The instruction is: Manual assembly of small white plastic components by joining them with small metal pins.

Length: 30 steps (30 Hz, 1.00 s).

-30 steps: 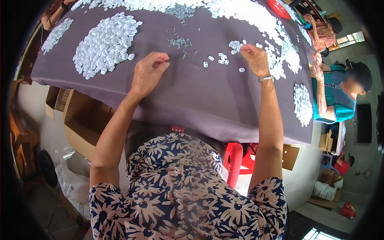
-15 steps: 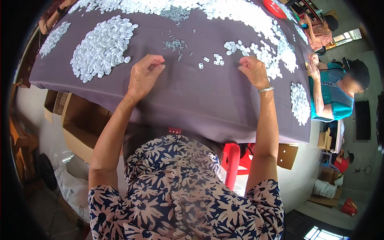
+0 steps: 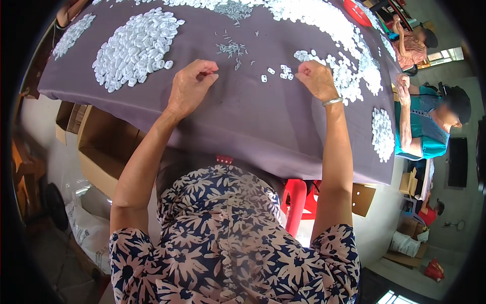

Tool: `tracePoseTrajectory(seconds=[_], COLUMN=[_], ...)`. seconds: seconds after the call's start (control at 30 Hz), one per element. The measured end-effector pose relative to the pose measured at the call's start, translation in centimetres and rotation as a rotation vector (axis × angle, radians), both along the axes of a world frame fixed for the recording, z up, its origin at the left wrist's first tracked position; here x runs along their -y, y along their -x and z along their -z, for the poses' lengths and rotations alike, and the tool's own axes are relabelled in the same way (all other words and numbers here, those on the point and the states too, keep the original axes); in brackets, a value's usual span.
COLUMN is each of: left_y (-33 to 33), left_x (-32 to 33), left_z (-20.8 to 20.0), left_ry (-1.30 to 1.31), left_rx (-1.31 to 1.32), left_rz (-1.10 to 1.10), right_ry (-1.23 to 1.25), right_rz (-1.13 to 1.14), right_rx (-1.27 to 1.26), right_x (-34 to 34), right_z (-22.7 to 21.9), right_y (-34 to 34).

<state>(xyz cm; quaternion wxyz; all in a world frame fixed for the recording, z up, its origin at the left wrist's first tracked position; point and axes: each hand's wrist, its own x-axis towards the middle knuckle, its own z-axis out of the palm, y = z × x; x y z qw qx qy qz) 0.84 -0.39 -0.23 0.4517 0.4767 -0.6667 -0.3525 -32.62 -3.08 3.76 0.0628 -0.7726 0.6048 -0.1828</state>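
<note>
Curled above the purple-grey tablecloth [image 3: 243, 111], my left hand [image 3: 191, 87] has thumb and fingertips brought together; whatever lies between them is too small to make out. Just beyond it is a little heap of thin grey metal pins [image 3: 232, 49]. My right hand [image 3: 318, 81], with a bracelet at the wrist, is also closed in a pinch, its fingertips hiding anything held. Right beside those fingertips lie several small white plastic pieces with holes [image 3: 286, 73], and one more white piece [image 3: 264, 78] sits apart to the left.
A big mound of white plastic pieces [image 3: 134, 50] stands at the left, with a smaller pile [image 3: 73, 35] beyond. More white pieces [image 3: 349, 76] spread along the right, near a red bowl [image 3: 357, 12]. A co-worker in teal [image 3: 422, 116] sits at the right edge. Cardboard box [image 3: 104, 147] below left.
My right hand has moved left and come close to the small group of white pieces. The left hand stays pinched near the pins. The whole view has shifted slightly.
</note>
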Motion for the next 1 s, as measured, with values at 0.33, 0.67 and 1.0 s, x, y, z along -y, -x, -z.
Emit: tracePoseTrajectory(seconds=[0.33, 0.67, 1.0], left_y=[0.2, 0.2, 0.4], left_x=[0.2, 0.3, 0.2], left_z=[0.4, 0.6, 0.5], left_ry=[0.022, 0.062, 0.046], left_rx=[-0.001, -0.014, -0.018], left_rz=[-0.002, 0.005, 0.018], right_ry=[-0.095, -0.31, -0.293], right_rz=[0.074, -0.098, -0.125], right_rx=[0.186, 0.621, 0.489], right_x=[-2.3, -3.5, -3.2], right_z=[-0.5, 0.5, 0.8], right_y=[0.1, -3.4, -7.3])
